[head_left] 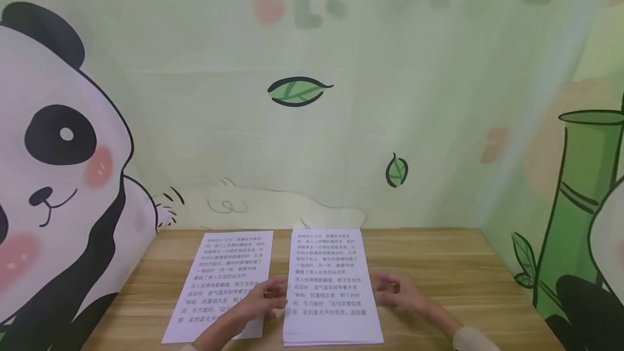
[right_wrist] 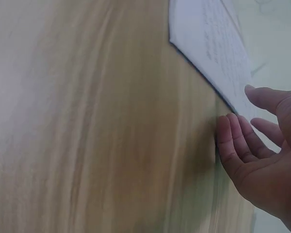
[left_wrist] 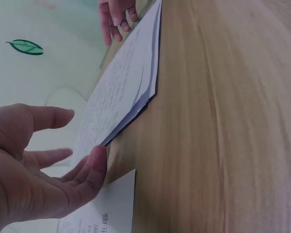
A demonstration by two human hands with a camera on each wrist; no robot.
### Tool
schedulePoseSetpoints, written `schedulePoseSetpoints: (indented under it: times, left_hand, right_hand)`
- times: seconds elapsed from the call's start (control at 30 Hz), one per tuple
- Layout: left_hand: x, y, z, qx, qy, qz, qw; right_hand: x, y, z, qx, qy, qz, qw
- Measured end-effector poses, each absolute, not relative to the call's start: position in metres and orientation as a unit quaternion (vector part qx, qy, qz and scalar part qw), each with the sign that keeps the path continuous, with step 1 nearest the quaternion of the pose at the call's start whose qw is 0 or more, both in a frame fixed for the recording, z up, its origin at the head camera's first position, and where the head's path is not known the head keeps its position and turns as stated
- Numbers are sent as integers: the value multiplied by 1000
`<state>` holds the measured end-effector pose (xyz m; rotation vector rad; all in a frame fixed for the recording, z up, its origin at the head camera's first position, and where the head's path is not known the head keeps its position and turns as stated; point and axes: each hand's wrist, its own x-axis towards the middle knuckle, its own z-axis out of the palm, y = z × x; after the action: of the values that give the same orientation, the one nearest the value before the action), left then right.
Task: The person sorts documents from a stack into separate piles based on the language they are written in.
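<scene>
Printed paper sheets lie in a stack (head_left: 326, 291) at the middle of the table, their lower edges slightly fanned in the left wrist view. To its left lies another printed sheet (head_left: 219, 264), partly covered by my left forearm. My left hand (head_left: 263, 299) is over that sheet, its loosely bent fingertips right at the left edge of the stack, with nothing in its grasp. On the other side, my right hand (head_left: 402, 297) has its fingertips beside the stack's right edge, fingers relaxed and thumb apart, holding nothing.
The wooden table (head_left: 468, 270) extends to both sides of the papers. Behind it hangs a pale green backdrop (head_left: 195, 123) printed with a panda (head_left: 63, 150), leaves and bamboo (head_left: 580, 194).
</scene>
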<state>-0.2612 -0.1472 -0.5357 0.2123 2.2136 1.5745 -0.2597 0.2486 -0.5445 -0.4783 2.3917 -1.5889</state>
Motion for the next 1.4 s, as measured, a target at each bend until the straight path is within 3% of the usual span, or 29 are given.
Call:
schedulePoseSetpoints:
  times: [0.27,0.87,1.1,1.4]
  left_hand:
    - [-258,-140,-534,35,826,526,200]
    - [-255,-130,-528,30,837,510,197]
    - [-257,-131,-531,47,804,569,163]
    - [-257,-132,-540,59,744,639,186]
  right_hand:
    - [-257,238,-549,-180,848,-489,97]
    - [-253,229,-548,-169,872,-457,54]
    - [-250,224,-543,-132,849,-508,63]
    - [-247,215,-536,-21,786,-602,140]
